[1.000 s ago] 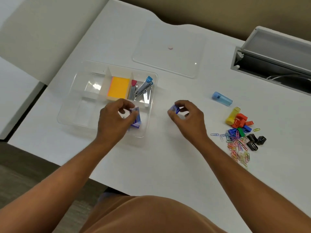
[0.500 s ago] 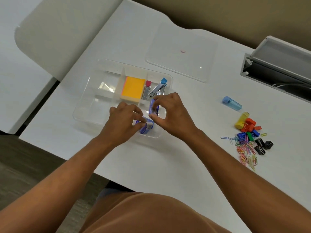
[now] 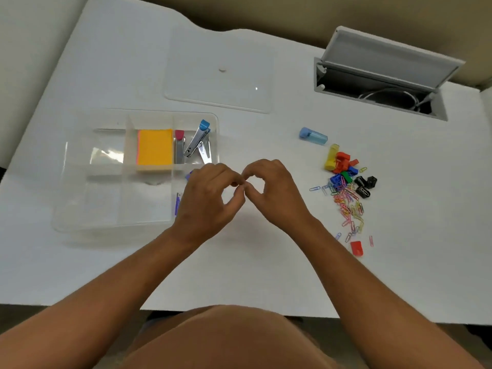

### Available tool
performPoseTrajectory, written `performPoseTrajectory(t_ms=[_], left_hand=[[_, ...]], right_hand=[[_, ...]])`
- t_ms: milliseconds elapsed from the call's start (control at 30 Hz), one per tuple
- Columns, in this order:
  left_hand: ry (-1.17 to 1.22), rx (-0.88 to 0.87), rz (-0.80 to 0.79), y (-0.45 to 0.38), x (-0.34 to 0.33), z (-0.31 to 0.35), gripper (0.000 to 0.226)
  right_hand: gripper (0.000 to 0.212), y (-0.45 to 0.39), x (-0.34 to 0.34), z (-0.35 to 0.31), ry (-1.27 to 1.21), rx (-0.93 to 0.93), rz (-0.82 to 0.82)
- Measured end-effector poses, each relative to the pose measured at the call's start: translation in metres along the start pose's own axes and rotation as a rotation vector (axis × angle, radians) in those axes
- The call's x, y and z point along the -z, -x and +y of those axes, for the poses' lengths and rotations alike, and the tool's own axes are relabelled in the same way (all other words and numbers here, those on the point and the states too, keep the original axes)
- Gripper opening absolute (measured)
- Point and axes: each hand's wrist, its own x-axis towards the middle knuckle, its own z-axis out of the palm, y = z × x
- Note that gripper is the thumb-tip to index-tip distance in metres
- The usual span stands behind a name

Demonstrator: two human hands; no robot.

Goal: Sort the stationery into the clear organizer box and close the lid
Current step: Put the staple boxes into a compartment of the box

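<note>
1. Near the bottom of the frame both forearms reach up over the worktop (image 3: 239, 275) and meet at centre. The left hand (image 3: 207, 198) hangs over the right end of the box (image 3: 87, 225); the right hand (image 3: 277, 193) is just beside it, over bare worktop.
2. Both hands are curled, thumb and forefinger tips drawn together and touching those of the other hand — whether anything small is pinched between them I cannot tell.
3. Right of centre lie the loose clips (image 3: 348, 209), a red piece (image 3: 356, 247) below them, and a heap of coloured binder clips (image 3: 346, 171). The paper clips are light, thin and slippery, I judge — best scooped or pinched in small bunches. The binder clips are stiff; take them by the body.
4. The blue cap (image 3: 314, 135) looks light and likely to roll; grip it across its width.
5. In the box's upper compartments sit the notes (image 3: 154, 147) and a stapler (image 3: 198, 139).
6. Farthest, at upper centre, the lid (image 3: 218, 75) lies flat — thin and probably slick, so lift it by an edge.
</note>
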Motion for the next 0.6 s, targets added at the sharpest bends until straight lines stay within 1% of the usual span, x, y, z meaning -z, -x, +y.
performPoseTrajectory(t_ms=[100, 200, 400, 500, 600], left_hand=[[0.062, 0.006, -0.049, -0.007, -0.026, 0.016, 0.006], [0.079, 0.034, -0.117, -0.011, -0.058, 0.034, 0.005], [0.057, 0.147, -0.148, -0.021, -0.119, 0.071, 0.003], [0.056, 0.187, -0.17, -0.029, -0.145, 0.092, 0.005], [0.04, 0.238, -0.184, -0.039, -0.164, 0.107, 0.008]], right_hand=[[0.009, 0.029, 0.011, 0.025, 0.012, -0.103, 0.066], [0.01, 0.05, 0.023, 0.06, 0.042, -0.18, 0.096], [0.022, 0.041, 0.076, 0.148, 0.046, -0.253, 0.214], [0.035, 0.02, 0.105, 0.189, 0.096, -0.287, 0.198], [0.062, -0.006, 0.122, 0.218, 0.19, -0.272, 0.06]])
